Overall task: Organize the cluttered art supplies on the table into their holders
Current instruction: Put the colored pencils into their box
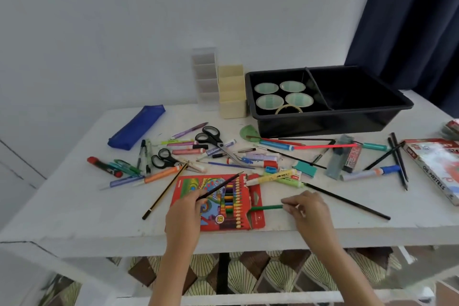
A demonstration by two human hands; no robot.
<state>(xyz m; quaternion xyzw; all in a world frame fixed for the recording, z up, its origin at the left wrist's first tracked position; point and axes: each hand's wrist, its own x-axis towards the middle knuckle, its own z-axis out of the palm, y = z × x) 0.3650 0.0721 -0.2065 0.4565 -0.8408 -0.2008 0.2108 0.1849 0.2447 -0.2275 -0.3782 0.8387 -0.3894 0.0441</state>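
A red box of coloured pencils (188,187) lies open at the table's front edge. My left hand (185,216) rests on the box's left part and grips a dark pencil (221,186) that points up and to the right. My right hand (306,210) pinches the end of a green pencil (267,207) whose tip sits at the box's open flap. Pens, markers, two pairs of scissors (210,136) and black pencils lie scattered across the middle of the table. At the back stand a cream holder (232,93) and a clear holder (205,74).
A black two-part tray (332,117) at the back right holds several green-lidded pots. A blue pencil pouch (136,126) lies at the back left. An oil pastels box (437,169) sits at the right edge. A long black pencil (347,201) lies just right of my right hand.
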